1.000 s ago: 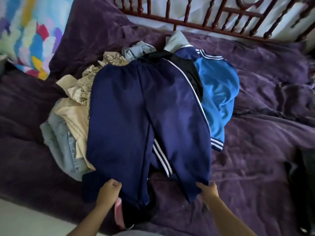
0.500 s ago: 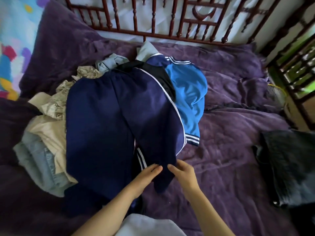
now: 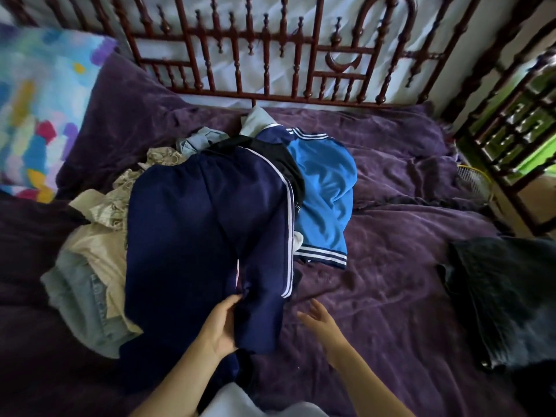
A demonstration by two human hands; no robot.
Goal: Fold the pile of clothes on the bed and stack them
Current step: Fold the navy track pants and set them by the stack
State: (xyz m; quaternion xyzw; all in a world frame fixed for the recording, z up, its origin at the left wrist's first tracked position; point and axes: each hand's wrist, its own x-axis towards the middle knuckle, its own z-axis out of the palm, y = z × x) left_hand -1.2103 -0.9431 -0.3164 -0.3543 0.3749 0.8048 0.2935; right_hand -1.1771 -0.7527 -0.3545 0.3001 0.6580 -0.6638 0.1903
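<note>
Purple bedspread (image 3: 391, 281) covers the bed, and the clothes pile (image 3: 99, 254) sits left of centre with navy striped trousers (image 3: 195, 236) draped on top. Your left hand (image 3: 221, 326) grips one trouser leg near its hem, thumb on top, fingers tucked beneath. Your right hand (image 3: 319, 319) hovers just beside it, fingers loosely spread, holding nothing.

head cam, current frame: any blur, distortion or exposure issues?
Head view: fisheye bows the headboard rails toward the edges; the patterned pillow at left and window lattice at right are smeared; light is dim, so the navy trousers lose fold detail; left hand and right hand look reasonably sharp.
</note>
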